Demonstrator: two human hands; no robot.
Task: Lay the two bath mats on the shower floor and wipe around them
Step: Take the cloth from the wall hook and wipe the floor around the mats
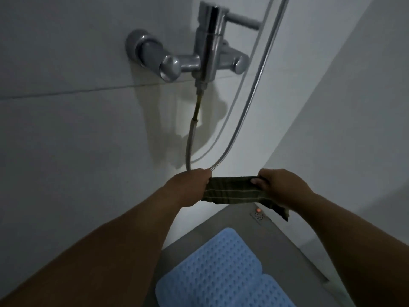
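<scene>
2 blue bath mats [221, 269] flat on grey floor [285, 242], btm ctr, side by side, edges touching | floor drain [258, 214] beyond, ctr-right | L hand [191, 185] & R hand [278, 185] mid-frame, each gripping an end of dark green striped cloth [232, 191], stretched between | shower hose [247, 103] behind | chrome mixer [199, 52] on wall, top ctr

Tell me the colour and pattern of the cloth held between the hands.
Dark olive green cloth with thin pale stripes, seen in the head view.
</scene>
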